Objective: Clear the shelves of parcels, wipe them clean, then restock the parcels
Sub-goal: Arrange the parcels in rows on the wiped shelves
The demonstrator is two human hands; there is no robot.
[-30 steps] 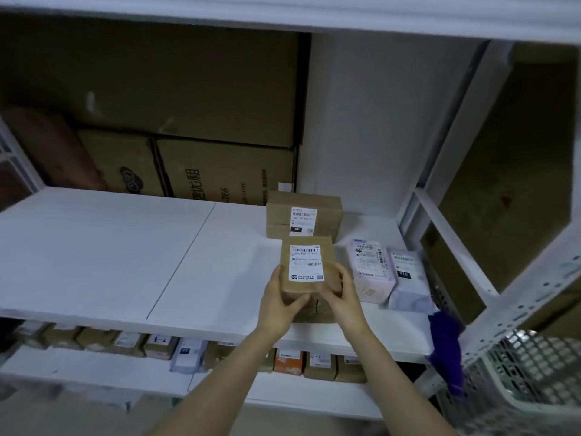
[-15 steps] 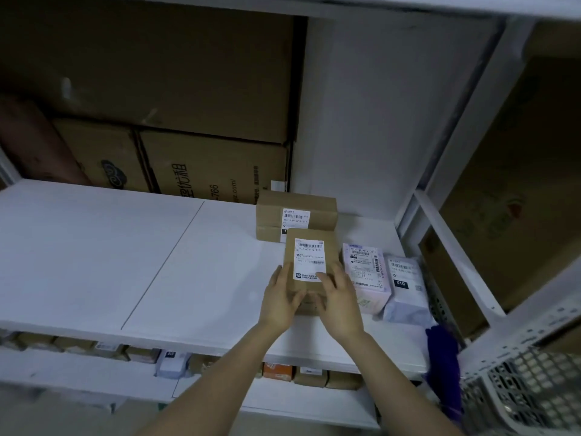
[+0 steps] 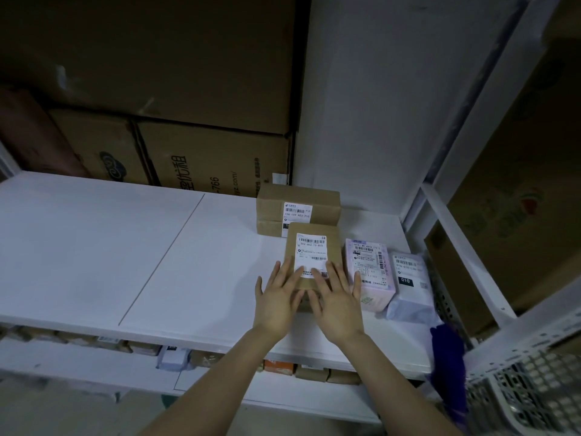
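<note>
**A:** Dim storeroom. White shelf (image 3: 94, 247) with big cartons (image 3: 204, 158) behind it. Parcels are grouped at its right end, so I'd judge this is the restock phase.

**B:** Hands?

**A:** Left hand (image 3: 276, 300) and right hand (image 3: 338, 306) are both flat, fingers straight, pressing on the near end of the labelled brown parcel (image 3: 311, 247). No grasp. The parcel lies midway between front and back edges, in front of another brown box (image 3: 298, 206) and just beside the pink parcel (image 3: 369, 272).

**B:** How to finish it?

**A:** Push square, with even pressure on both sides and the label up. Stop on contact with the rear box so the row isn't shoved. There may be a box underneath, can't tell, so watch for sliding.
</note>
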